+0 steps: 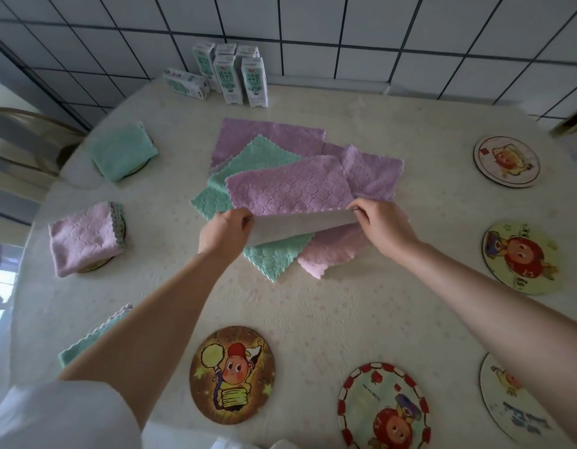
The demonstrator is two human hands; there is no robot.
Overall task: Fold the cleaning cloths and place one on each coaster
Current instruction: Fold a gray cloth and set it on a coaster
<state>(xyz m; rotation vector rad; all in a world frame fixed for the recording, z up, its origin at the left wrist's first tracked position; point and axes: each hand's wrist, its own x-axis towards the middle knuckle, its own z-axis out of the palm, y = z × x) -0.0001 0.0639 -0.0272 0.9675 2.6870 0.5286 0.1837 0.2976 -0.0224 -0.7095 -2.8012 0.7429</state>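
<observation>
head view puts us over the table [313,303], where our left hand [227,233] and right hand [382,226] each pinch a near corner of the purple cloth [290,189] between thumb and curled fingers. the cloth is lifted along its near edge, so its pale grey underside faces us between the two hands, while its far part lies on the loose pile. its long axis runs left to right, tilted a little so the right end sits farther from us.

under it we see a green cloth [274,257] turned diamond-wise with one corner pointing toward us, a rumpled pink cloth [332,251] just beside the right hand, and a larger purple cloth [271,134] lying flat at the back.

on the left, a folded green cloth [122,150] and a folded pink cloth [83,236] each rest on a coaster whose rim peeks out beneath. a third folded cloth [96,335] is partly hidden by our left forearm, and we cannot tell what lies under it. bare coasters [232,374] ring the near and right sides of the table. milk cartons [235,76] stand at the far edge by the tiled wall.
</observation>
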